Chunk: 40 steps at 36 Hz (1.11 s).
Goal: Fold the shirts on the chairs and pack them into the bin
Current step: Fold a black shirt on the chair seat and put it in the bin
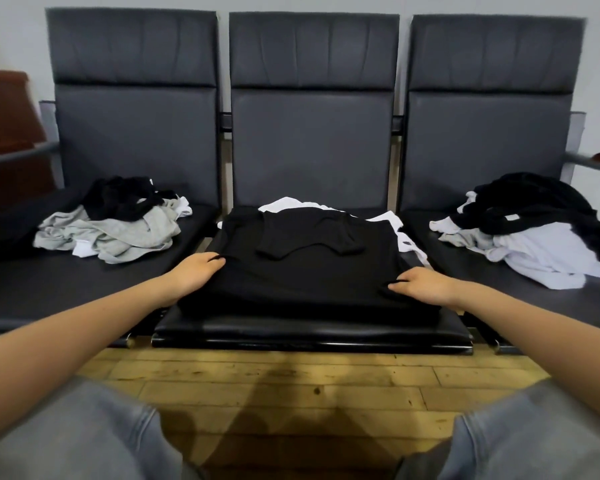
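**Hands take up black shirt at hem on middle seat**

Hands first: the left hand (201, 268) pinches the near-left edge of a black shirt (309, 258), fingertips tucked under the cloth, while the right hand (420, 282) pinches the near-right edge the same way — both closed on fabric, neither spread flat. The grip at the two lower corners looks chosen to lift the hem evenly, so the next fold, judging by the layout, would carry the bottom up toward the collar.

The shirt lies spread on the middle seat (312, 327) of a three-seat bench, sleeves already turned inward across the chest, which narrows it to a rectangle. Beneath and behind it, white cloth (291, 202) shows at the back and at the right edge; whether that is one garment or several cannot be told.

On the left seat sits an unfolded pile of grey, black and white shirts (118, 226); on the right seat a second pile, black over white (534, 230) — both well apart from the hands and apparently waiting their turn. The wooden floor (291, 386) and the person's grey-trousered knees fill the foreground.

No bin appears in view, so packing seems a later step — the folding itself looks partway done, with much left.
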Motion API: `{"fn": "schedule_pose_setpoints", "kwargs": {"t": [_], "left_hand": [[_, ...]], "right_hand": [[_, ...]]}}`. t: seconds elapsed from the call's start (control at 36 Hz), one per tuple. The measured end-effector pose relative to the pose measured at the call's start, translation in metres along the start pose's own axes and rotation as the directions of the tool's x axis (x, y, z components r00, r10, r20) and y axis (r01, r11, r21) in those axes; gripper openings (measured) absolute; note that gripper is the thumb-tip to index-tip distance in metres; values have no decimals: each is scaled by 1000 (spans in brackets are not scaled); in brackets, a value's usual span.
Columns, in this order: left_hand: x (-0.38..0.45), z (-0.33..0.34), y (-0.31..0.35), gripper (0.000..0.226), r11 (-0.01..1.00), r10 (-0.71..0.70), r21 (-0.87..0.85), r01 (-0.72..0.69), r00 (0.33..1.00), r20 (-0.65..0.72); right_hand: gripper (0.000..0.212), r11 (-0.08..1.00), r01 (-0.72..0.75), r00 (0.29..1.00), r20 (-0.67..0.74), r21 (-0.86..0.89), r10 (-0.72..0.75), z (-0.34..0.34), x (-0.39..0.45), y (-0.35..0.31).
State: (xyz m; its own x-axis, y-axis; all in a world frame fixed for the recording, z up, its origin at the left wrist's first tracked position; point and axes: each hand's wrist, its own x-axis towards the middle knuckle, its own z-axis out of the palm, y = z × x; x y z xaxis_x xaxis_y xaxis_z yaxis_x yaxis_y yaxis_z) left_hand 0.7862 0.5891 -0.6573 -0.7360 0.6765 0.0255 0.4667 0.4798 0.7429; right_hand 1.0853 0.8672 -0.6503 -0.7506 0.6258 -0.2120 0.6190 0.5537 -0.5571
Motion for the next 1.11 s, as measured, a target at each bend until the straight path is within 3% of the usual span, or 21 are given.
{"fn": "schedule_pose_setpoints", "kwargs": {"t": [0.11, 0.19, 0.33, 0.5, 0.64, 0.75, 0.83, 0.89, 1.03, 1.11], "left_hand": [[-7, -5, -5, 20, 991, 62, 110, -73, 993, 101], [-7, -8, -10, 18, 953, 140, 264, -150, 989, 58], [0, -15, -13, 18, 929, 204, 330, -169, 976, -73], [17, -28, -2, 24, 970, 96, 242, -19, 946, -311], [27, -34, 3, 30, 993, -105, -103, 65, 884, -456], [36, -32, -2, 32, 973, -174, -213, 85, 879, -443], [40, -27, -4, 32, 991, -117, -106, 77, 880, -461], [43, -27, -6, 29, 998, -63, -15, 63, 883, -466], [57, -34, -16, 29, 984, 3, 156, 82, 877, -480], [62, -31, -13, 30, 990, 16, 131, 55, 871, -490]], "right_hand": [[39, 999, 1, 998, 67, 36, -3, -1, -2, 2], [26, 997, 40, 999, -26, 71, -38, -5, -2, -1], [25, 993, 89, 972, -225, 72, -71, -16, 12, 5], [16, 993, 75, 888, -459, 95, -23, -34, 27, 16], [23, 970, 195, 751, -658, 142, -55, -52, 30, 16], [21, 954, 204, 781, -624, 220, -23, -48, 30, 18], [18, 946, 153, 827, -560, 286, 36, -46, 34, 21], [21, 923, 132, 812, -574, 361, 109, -52, 38, 25], [15, 794, 217, 759, -610, 568, 229, -60, 37, 27], [7, 626, 222, 830, -481, 748, 281, -58, 42, 27]]}}
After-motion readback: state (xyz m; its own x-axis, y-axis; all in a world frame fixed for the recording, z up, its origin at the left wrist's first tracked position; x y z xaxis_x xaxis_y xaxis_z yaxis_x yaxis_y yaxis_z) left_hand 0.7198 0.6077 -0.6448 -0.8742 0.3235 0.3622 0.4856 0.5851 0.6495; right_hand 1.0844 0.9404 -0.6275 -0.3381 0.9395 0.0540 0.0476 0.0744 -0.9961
